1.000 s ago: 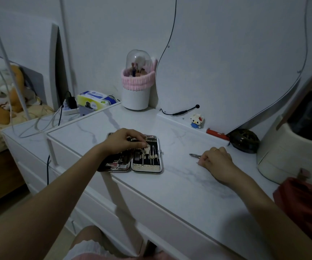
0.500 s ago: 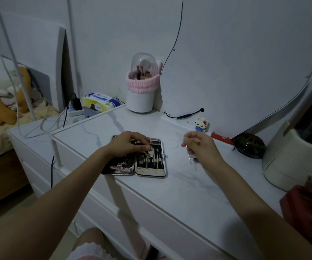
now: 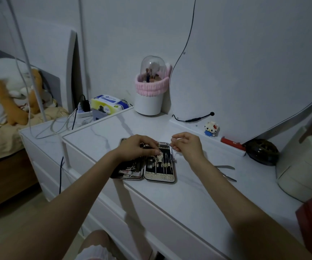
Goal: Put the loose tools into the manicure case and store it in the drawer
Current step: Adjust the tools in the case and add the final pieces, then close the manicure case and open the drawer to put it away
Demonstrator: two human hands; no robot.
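Observation:
The manicure case [image 3: 160, 178] lies open on the white marble dresser top [image 3: 189, 199], with several metal tools held in its two halves. My left hand [image 3: 138, 148] rests on the case's upper part, fingers curled down on the tools there. My right hand [image 3: 187, 144] hovers at the case's top right corner and pinches a thin metal tool [image 3: 171, 152] that points down toward the right half. A pair of metal nippers [image 3: 225, 172] lies loose on the top, to the right of the case.
A white brush holder with a pink band [image 3: 149, 94] stands at the back. A small toy figure [image 3: 210, 128], a red item [image 3: 231, 142] and a dark round object [image 3: 263, 151] line the back ledge. A cream box [image 3: 301, 169] fills the right side.
My right hand lifted a thin tool from the dresser top and carried it left to the case's top right corner. The nippers it covered now lie exposed. My left hand stayed on the case.

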